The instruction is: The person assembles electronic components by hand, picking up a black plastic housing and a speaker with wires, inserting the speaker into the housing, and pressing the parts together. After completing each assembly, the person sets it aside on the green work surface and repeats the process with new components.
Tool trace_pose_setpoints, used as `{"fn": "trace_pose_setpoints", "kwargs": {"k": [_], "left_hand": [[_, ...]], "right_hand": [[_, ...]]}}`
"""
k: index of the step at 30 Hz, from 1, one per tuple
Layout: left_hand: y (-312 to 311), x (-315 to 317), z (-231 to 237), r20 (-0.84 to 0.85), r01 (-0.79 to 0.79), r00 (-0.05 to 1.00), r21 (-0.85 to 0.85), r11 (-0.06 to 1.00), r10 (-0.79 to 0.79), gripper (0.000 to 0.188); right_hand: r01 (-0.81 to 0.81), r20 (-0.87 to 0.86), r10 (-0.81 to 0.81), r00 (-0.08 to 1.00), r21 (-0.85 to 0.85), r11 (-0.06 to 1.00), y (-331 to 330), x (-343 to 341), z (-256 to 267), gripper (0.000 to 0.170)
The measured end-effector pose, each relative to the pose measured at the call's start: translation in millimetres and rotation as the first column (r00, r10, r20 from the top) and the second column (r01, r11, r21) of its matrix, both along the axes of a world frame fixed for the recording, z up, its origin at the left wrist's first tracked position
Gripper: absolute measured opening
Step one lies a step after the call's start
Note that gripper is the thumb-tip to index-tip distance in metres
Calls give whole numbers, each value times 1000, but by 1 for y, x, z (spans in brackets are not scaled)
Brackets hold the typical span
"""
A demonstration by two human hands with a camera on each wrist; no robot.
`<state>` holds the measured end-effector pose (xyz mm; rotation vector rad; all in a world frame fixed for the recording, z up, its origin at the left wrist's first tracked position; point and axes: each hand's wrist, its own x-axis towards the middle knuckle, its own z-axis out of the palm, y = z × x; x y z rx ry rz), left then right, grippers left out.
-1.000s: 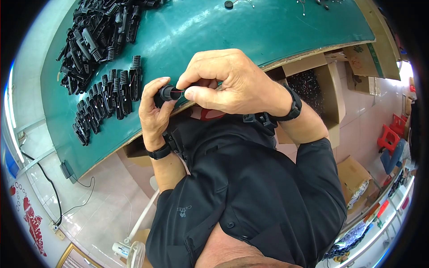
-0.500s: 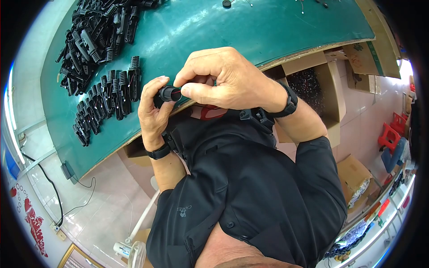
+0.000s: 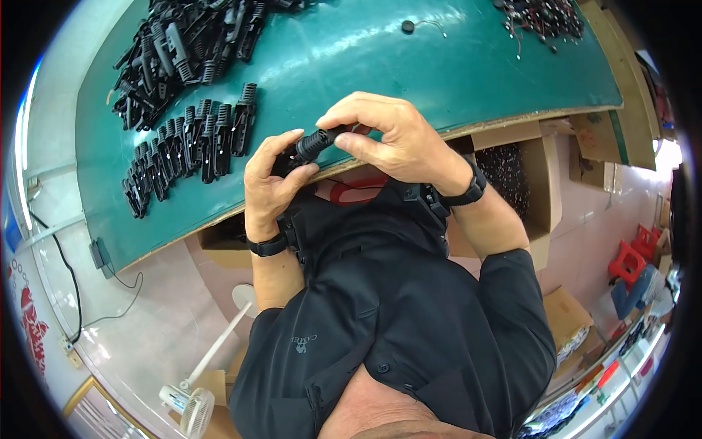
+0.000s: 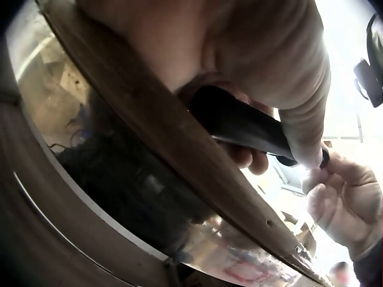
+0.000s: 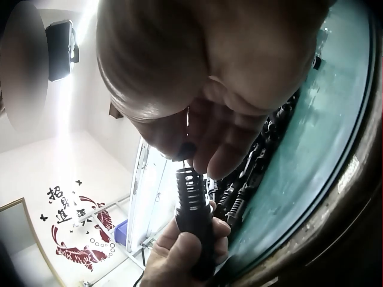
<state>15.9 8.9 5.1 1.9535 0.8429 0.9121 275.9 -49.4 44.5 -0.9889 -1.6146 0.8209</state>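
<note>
Nearest the head camera is the person's black shirt [image 3: 395, 293], and beyond it two bare hands meet over the near edge of a green table [image 3: 322, 66]. The left hand [image 3: 272, 179] grips a black tube [image 3: 313, 146], its thumb on one side and fingers on the other, with the ribbed end tilted toward the right hand [image 3: 395, 135]. The right hand pinches a small black round piece [image 5: 187, 151] between thumb and fingers, right at the tube's ribbed end; whether the two touch is hard to tell. Each wrist wears a black band [image 3: 477, 186]. Past the left hand, a slanting row of similar black tubes [image 3: 208, 139] lies side by side on the table, and behind that sits a large jumbled pile of black parts [image 3: 175, 51]. Farther across the tabletop lies a black disc [image 3: 408, 27] with a thin wire, well apart from a heap of small wired pieces [image 3: 545, 18] near the far corner. Beneath the table edge on the right stands a cardboard box [image 3: 541, 197] holding dark bits. Beyond on the floor are a white fan [image 3: 197, 410] and red stools [image 3: 627, 263].
</note>
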Motion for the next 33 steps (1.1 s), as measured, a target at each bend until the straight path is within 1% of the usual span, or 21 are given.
{"fn": "trace_pose_setpoints", "kwargs": {"k": [2,4,5,7,9,16,18,22,26,29,33], "left_hand": [[-2,1,0,17,-19,1000,-28,999,19,53],[-4,0,1,32,-39,999,-41,998,40,53],[-3,0,4,8,-34,999,-29,999,35,51],[-3,1,7,-41,-22,999,-10,1000,21,49],[-2,1,5,-28,-24,999,-10,1000,24,48],[0,1,7,-4,-14,1000,-8,1000,14,46],[0,1,8,-23,4,1000,37,999,-4,46],[2,2,11,-49,15,999,60,998,-12,45],[3,1,9,-48,23,999,55,998,-20,44],[4,1,8,-36,23,999,61,998,-21,44],[3,2,8,-28,16,999,84,996,-14,44]], "right_hand": [[-9,-2,9,1000,20,1000,1,-3,-6,23],[39,-34,-40,999,-20,999,-2,-6,-11,25],[66,-47,-68,997,-40,997,-2,-8,-14,27],[61,-64,-64,996,-39,997,-1,-13,-21,27],[71,-113,-76,991,-49,996,-1,-16,-26,29],[103,-15,-104,994,-39,994,-1,-16,-28,29],[105,4,-105,994,-31,994,-1,-14,-28,29],[67,18,-66,998,-74,995,-1,-11,-29,28],[81,-16,-82,996,-57,995,-1,-14,-31,27],[86,-11,-86,996,5,996,2,-13,-37,28],[80,-17,-80,997,-13,997,1,-13,-42,29]]}}
